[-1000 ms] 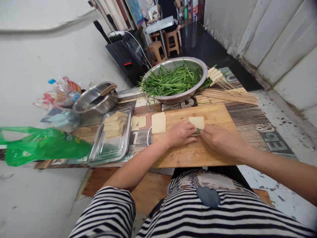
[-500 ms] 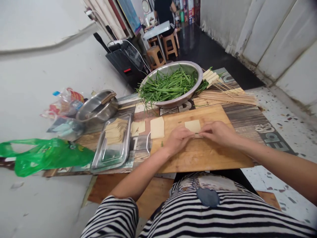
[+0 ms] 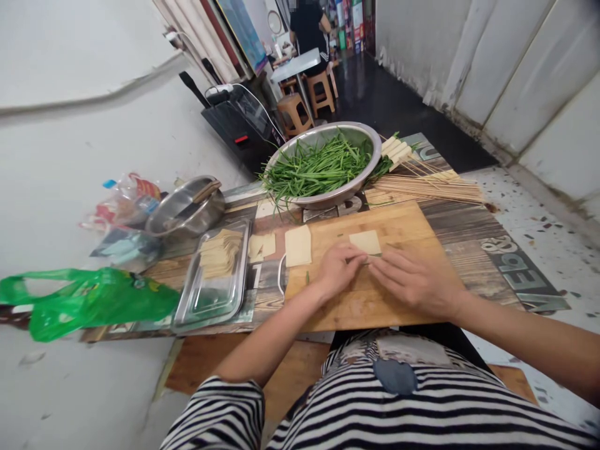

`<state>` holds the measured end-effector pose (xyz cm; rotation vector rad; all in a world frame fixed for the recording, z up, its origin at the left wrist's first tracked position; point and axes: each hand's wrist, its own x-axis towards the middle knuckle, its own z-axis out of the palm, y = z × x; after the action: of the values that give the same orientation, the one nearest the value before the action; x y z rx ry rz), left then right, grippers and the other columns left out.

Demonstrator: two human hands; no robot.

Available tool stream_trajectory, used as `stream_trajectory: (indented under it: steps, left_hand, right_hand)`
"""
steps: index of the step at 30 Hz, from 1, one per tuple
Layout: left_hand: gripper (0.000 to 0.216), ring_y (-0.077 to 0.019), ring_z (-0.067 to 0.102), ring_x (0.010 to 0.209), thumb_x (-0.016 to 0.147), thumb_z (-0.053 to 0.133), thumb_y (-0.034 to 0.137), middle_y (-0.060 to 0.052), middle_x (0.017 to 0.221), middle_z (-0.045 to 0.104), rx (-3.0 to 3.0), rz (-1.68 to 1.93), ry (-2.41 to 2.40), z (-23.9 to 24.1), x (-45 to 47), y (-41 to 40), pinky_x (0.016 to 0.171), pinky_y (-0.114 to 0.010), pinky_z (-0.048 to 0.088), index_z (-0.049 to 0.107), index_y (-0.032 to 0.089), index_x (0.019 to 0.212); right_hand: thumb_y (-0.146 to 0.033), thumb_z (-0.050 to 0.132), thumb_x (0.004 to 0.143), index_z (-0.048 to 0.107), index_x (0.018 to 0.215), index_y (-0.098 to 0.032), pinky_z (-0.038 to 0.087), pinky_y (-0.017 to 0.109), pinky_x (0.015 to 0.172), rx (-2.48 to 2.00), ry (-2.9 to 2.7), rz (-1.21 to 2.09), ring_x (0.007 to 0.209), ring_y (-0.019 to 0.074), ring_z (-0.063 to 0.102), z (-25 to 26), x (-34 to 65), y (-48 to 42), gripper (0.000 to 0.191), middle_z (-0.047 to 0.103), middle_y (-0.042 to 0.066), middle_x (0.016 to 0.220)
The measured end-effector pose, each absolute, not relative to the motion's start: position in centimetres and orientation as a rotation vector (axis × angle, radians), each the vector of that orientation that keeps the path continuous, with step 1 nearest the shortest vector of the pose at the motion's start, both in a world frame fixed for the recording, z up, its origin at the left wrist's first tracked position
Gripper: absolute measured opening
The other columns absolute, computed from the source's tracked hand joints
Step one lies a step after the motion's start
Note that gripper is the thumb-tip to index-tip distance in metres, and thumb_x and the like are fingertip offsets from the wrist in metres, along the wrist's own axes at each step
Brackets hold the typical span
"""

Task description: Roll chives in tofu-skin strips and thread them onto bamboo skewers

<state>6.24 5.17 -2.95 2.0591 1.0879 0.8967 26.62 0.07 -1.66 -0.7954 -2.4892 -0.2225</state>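
Observation:
A pale tofu sheet (image 3: 366, 241) lies on the wooden cutting board (image 3: 403, 222), its near edge curled up. My left hand (image 3: 340, 269) pinches the left end of that edge between thumb and fingers. Beside it, my right hand (image 3: 417, 282) rests with fingers stretched out, their tips on the curled edge's right part. What is inside the curl is mostly hidden by the fingers. A small stack of tofu sheets (image 3: 298, 245) lies at the board's left edge, near a bit of green stalk (image 3: 307, 277).
Behind the board stands a metal basin (image 3: 323, 201) heaped with long green chives (image 3: 323, 167). Skewers (image 3: 422, 187) and pale rolls (image 3: 396, 150) lie right of it. Leftward are a metal tray (image 3: 210, 306) with more sheets, a steel bowl (image 3: 187, 215) and a green bag (image 3: 103, 300). A person (image 3: 307, 31) sits far back.
My right hand has gone from pinching the sheet's edge to lying flatter, fingers extended, slightly nearer me. The left hand keeps its pinch. The view has shifted slightly.

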Motion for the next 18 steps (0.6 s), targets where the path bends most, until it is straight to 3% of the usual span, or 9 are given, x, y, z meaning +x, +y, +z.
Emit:
stream_trajectory:
  steps: [4,8,13,18]
  left_hand:
    - [0.012,-0.0166,0.063,0.075,0.083,0.066,0.019,-0.004,0.078,0.071,2.075,0.878,1.142,-2.9,6.2,5.3,0.074,-0.029,0.050,0.076,0.019,0.077]
    - [0.018,-0.0179,0.064,0.080,0.089,0.059,0.021,-0.004,0.082,0.073,2.151,0.796,1.132,-2.6,5.9,5.5,0.078,-0.032,0.051,0.076,0.020,0.082]
    - [0.020,-0.0198,0.065,0.091,0.091,0.056,0.020,-0.006,0.098,0.074,2.368,0.852,1.168,-2.1,5.1,4.7,0.084,-0.036,0.048,0.071,0.021,0.105]
    - [0.016,-0.0231,0.059,0.102,0.091,0.060,0.033,-0.007,0.103,0.071,2.743,0.760,1.160,-1.9,4.9,3.7,0.089,-0.039,0.039,0.071,0.023,0.098]
  right_hand:
    - [-0.009,0.034,0.096,0.065,0.110,-0.006,0.047,0.040,0.088,-0.825,-2.528,-0.420,0.100,0.0240,0.057,-1.8,25.7,0.7,0.034,0.068,0.015,0.100]
    - [-0.014,0.031,0.098,0.066,0.106,-0.007,0.046,0.035,0.076,-0.950,-2.618,-0.215,0.085,0.0217,0.054,-1.3,25.8,1.8,0.037,0.064,0.014,0.089]
    - [-0.018,0.032,0.099,0.067,0.098,-0.012,0.043,0.033,0.074,-0.930,-2.629,0.020,0.084,0.0200,0.051,-0.9,26.2,2.9,0.035,0.062,0.012,0.090]
    - [-0.019,0.039,0.098,0.069,0.089,-0.013,0.039,0.032,0.074,-0.906,-2.592,0.131,0.081,0.0189,0.050,-1.5,25.8,3.9,0.031,0.063,0.010,0.085]
